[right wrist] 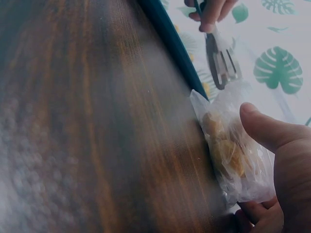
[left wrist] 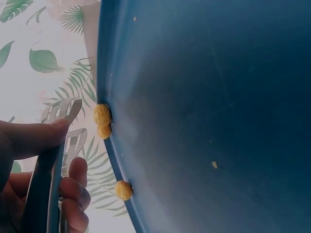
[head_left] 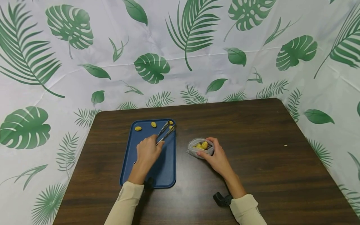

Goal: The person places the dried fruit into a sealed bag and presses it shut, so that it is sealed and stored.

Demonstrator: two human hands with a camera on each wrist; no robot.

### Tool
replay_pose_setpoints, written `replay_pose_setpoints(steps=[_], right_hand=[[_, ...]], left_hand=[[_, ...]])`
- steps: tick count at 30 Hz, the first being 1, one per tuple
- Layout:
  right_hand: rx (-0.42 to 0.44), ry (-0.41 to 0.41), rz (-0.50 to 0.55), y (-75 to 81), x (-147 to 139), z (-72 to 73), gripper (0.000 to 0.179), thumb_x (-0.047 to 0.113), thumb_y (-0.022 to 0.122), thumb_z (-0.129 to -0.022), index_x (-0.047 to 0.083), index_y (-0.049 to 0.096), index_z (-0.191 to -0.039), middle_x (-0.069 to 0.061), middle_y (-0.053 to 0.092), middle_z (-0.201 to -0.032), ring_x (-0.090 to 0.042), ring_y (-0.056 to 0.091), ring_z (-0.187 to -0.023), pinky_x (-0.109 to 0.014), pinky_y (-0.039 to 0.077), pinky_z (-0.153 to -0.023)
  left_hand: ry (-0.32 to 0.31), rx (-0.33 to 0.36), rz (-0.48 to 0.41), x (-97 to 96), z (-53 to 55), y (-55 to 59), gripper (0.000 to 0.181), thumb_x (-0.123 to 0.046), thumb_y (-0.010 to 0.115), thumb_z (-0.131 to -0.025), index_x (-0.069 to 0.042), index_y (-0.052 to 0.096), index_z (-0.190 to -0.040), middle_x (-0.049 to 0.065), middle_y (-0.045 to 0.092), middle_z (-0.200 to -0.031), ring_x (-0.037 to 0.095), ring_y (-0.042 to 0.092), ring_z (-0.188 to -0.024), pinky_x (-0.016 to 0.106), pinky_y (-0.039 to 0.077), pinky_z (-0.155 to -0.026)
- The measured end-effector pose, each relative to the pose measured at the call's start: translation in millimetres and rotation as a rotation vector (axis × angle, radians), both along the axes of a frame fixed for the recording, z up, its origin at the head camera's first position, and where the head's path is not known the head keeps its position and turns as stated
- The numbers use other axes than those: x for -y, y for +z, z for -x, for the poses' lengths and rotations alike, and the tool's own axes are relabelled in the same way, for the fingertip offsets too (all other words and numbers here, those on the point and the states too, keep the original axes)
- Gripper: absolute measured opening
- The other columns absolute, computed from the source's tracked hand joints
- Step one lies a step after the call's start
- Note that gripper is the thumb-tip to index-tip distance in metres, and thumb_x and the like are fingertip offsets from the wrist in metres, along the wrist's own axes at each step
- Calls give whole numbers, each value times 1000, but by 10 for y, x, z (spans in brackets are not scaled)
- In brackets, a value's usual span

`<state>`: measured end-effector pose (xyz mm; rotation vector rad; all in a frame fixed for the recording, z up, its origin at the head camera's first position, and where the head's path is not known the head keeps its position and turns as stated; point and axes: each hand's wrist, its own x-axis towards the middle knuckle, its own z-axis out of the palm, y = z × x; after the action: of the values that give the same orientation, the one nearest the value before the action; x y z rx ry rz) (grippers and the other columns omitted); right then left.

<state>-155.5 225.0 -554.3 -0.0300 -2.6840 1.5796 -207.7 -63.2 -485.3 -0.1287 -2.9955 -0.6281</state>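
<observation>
My left hand [head_left: 149, 151] grips metal tongs [head_left: 167, 132] above the blue tray [head_left: 167, 170]. The tong tips stand apart, over the tray's far right corner, close to two small yellow lumpy pieces. In the left wrist view the slotted tong ends [left wrist: 74, 110] have nothing between them. More yellow pieces lie along the tray's far edge, one a yellow piece [head_left: 153, 124] and another a yellow piece [head_left: 137, 128] at the left. My right hand [head_left: 217, 156] holds a clear plastic bag [head_left: 193, 152], thumb and fingers around its side. Several yellow pieces [head_left: 204, 145] show through its open mouth.
The dark wooden table [head_left: 253, 134] extends to the right of the bag. A leaf-printed cloth [head_left: 194, 72] hangs behind it. Small crumbs [left wrist: 214, 165] lie on the tray. Dark wrist mounts sit at both arms, the right mount [head_left: 222, 199] beside the sleeve.
</observation>
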Motion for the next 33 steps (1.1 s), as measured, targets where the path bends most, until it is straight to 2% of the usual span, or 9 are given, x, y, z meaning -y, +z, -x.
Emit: replay_pose_setpoints(steps=[11, 17, 20, 24, 33], right_hand=[[-24, 3, 4, -18, -20, 11, 72, 41, 83, -87, 14, 45, -141, -13, 64, -128, -28, 61, -108, -47, 44, -97], [-22, 6, -2, -22, -20, 13, 73, 42, 83, -87, 14, 45, -142, -13, 64, -128, -28, 61, -107, -47, 44, -95], [-21, 5, -6, -19, -17, 12, 73, 42, 83, -87, 13, 45, -142, -13, 64, -128, -28, 61, -107, -47, 44, -95], [-25, 4, -1, -17, -17, 17, 72, 41, 83, -87, 13, 45, -141, -14, 64, -128, -29, 61, -107, -47, 44, -95], [-12, 6, 1, 0, -17, 10, 72, 41, 83, -87, 14, 45, -142, -14, 64, -129, -29, 61, -109, -47, 44, -97]], left_hand=[[50, 12, 30, -37, 64, -38, 35, -36, 73, -95, -4, 75, -109, 12, 70, -78, 29, 59, -61, 45, 48, -58], [49, 9, 45, -57, 86, -54, 39, -37, 74, -95, -3, 75, -115, 16, 75, -87, 36, 66, -77, 49, 52, -71], [49, 22, 50, -64, 102, -68, 40, -37, 73, -95, -4, 74, -118, 16, 76, -92, 37, 68, -81, 50, 53, -73], [49, 40, 64, -71, 126, -82, 40, -37, 73, -96, -4, 74, -119, 17, 76, -94, 37, 70, -81, 51, 54, -72], [52, 66, 44, -81, 138, -94, 37, -36, 72, -96, -4, 74, -114, 17, 74, -88, 35, 68, -73, 51, 52, -67]])
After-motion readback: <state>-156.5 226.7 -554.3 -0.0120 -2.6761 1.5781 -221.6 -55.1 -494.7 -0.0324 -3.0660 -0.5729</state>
